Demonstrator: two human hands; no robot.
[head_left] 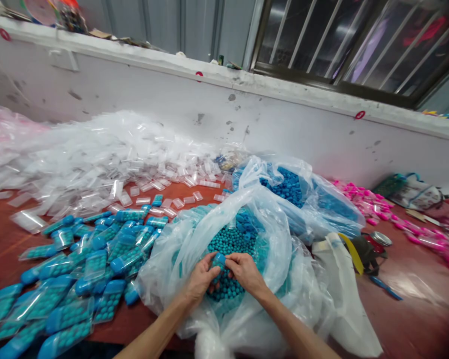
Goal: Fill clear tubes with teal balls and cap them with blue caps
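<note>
Over an open plastic bag (194, 249) of teal beads (228, 286), my two hands meet at a small blue-capped plastic container (219, 260). My left hand (202, 276) is closed around its side, and its lower part is hidden by the fingers. From the right, my right hand (249, 273) pinches the blue cap with thumb and fingertips. Blue caps (247, 219) lie among the beads at the back of the bag's opening. Left of the bag, a pile of filled containers (97, 264), see-through with blue caps and teal beads inside, spreads over the red table (415, 319).
A heap of empty see-through containers (108, 144) lies behind on the left. Another bag (318, 204) holds blue caps (284, 187). Pink pieces (374, 199) line the right rear. A white sack (347, 299), a yellow strip (351, 253) and a metal-lidded jar (380, 239) are at right.
</note>
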